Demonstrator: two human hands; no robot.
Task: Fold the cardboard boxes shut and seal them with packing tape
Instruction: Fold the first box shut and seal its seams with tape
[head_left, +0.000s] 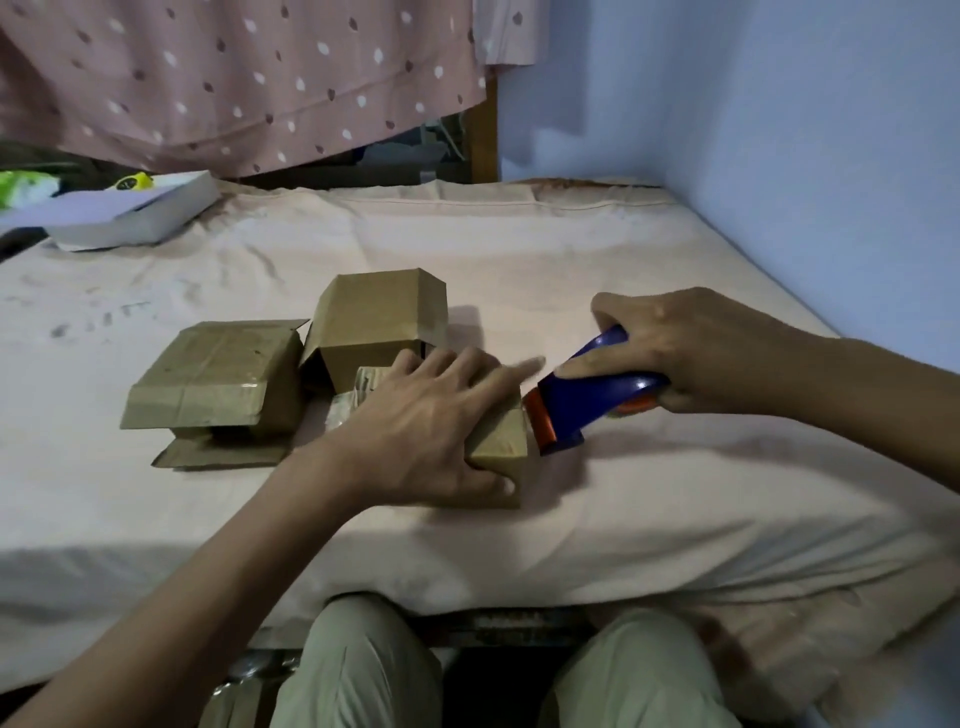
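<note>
Left hand (421, 426) is lying flat on top of a small cardboard box (498, 441) near the middle of the bed (649, 493), fingers spread and straight, thumb resting against the box's near side, pressing it down rather than curling round it. Right hand (670, 348) is gripping the handle of a blue tape dispenser (587, 400), fingers wrapped round it, and the dispenser's orange front edge is touching the right end of that box. Two more cardboard boxes are sitting just to the left: a flat one (218, 379) with flaps sticking out at its near side, and a taller one (379, 322), farther back, with its flaps partly open. At the far left corner of the bed a white box (156, 213) is lying under the edge of a pink spotted curtain (234, 78).
</note>
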